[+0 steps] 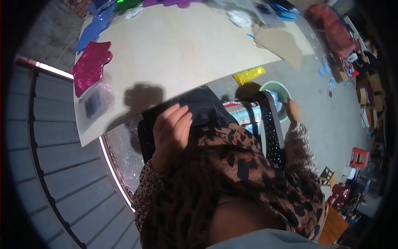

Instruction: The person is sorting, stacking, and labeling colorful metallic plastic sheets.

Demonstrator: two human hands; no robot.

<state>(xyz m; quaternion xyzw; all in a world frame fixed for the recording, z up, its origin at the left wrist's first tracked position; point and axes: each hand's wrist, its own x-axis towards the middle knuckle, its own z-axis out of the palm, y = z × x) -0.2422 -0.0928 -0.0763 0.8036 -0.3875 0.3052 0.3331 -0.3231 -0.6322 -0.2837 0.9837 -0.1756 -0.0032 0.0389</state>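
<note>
The right hand (293,111) was at the pale green bucket's (283,89) rim, its grip impossible to tell. A black perforated armrest (271,128) stood between both hands; the left hand (172,128), relaxed and empty, was near the worktop (166,50).

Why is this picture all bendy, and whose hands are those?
There's no robot, just a person's bare hands. A wide fisheye camera on their head looks down, making straight edges bend.

On the pale, flat tabletop lie shiny magenta plastic pieces, blue shapes and tan flat sheets. The left hand is over the lap, near dark black material. The right hand is at the rim of a round pale-green bucket. I can't tell whether either hand holds anything.
</note>
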